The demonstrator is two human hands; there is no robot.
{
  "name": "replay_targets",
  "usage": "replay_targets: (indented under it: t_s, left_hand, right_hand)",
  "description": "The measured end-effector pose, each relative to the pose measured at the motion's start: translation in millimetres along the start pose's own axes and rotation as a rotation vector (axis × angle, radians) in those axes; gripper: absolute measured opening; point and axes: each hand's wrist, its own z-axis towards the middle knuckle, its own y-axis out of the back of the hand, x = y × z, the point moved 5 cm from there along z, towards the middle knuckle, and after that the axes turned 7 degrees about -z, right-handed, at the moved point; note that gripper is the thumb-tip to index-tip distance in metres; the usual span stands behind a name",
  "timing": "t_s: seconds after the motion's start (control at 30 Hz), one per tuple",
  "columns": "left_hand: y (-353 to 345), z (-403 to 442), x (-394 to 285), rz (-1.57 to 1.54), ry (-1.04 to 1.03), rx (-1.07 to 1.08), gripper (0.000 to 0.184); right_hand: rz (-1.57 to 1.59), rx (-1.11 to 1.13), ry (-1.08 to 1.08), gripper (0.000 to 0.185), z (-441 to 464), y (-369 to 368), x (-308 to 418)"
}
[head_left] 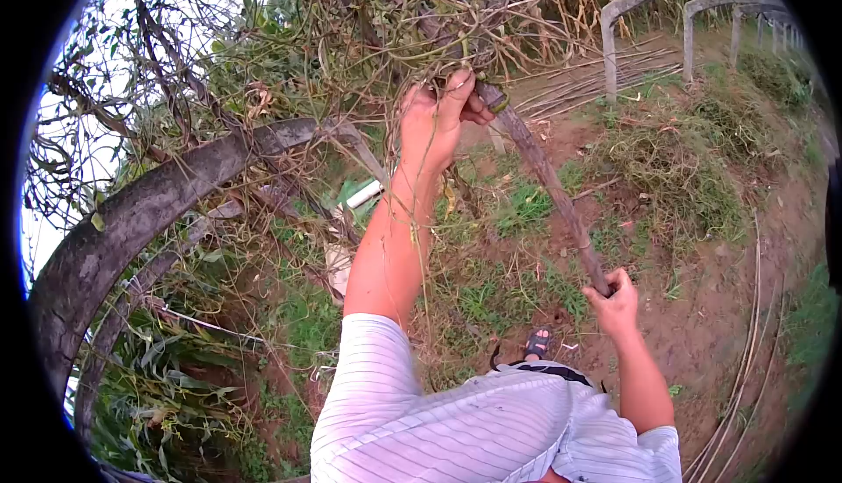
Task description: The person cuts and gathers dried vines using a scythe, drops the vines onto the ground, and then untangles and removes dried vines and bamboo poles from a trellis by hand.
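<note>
My right hand [617,305] is closed round the lower end of a rough brown wooden pole [553,187]. The pole slants up and to the left, its upper end among the tangled vines [438,53]. Close by that upper end, my left hand [436,124] is raised with its fingers bent and pressed together on thin vine stems. Part of those fingers is hidden by the stems. A bit of green stem or leaf [499,105] sits on the pole beside my left fingertips.
A curved grey concrete arch [167,181] carries dry and green vines on the left. More concrete arches [614,18] stand at the upper right. Thin poles [605,84] lie on the ground behind, and cut vines [684,163] are heaped to the right.
</note>
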Motion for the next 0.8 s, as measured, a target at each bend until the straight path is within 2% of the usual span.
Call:
replay_targets:
  t_s: [0.03, 0.1, 0.27, 0.37, 0.4, 0.57, 0.63, 0.73, 0.8]
  left_hand:
    - [-1, -3, -2, -0.003, -0.002, 0.003, 0.024]
    - [-16, -8, -9, 0.26, -0.077, 0.204, 0.031]
    - [-25, -9, -5, 0.263, -0.036, 0.238, 0.036]
    - [-22, -10, -5, 0.171, -0.073, 0.098, 0.029]
    - [-20, -6, -7, 0.109, -0.149, 0.061, 0.021]
    - [1, 23, -14, -0.169, -0.196, -0.106, 0.026]
    - [13, 39, -25, -0.254, -0.213, -0.151, 0.02]
    - [16, 51, -45, -0.261, -0.282, -0.119, 0.021]
    - [12, 54, -54, -0.256, -0.27, -0.052, 0.02]
  right_hand:
    - [0.018, 0.014, -0.017, 0.039, -1, -2, -4]
    - [0.037, 0.024, -0.035, 0.04, -1, -4, -9]
    - [-0.021, 0.019, -0.036, 0.041, -2, -2, -6]
    - [0.006, 0.001, -0.005, 0.036, -4, 1, -3]
    - [0.009, 0.0, -0.004, 0.036, -6, 2, -7]
    - [0.003, 0.107, -0.063, 0.035, -15, 15, -36]
    - [0.054, 0.147, -0.021, 0.033, -28, 19, -56]
    - [-0.032, 0.249, -0.032, 0.033, -53, 22, -80]
    - [-0.342, 0.185, 0.142, 0.034, -71, 25, -96]
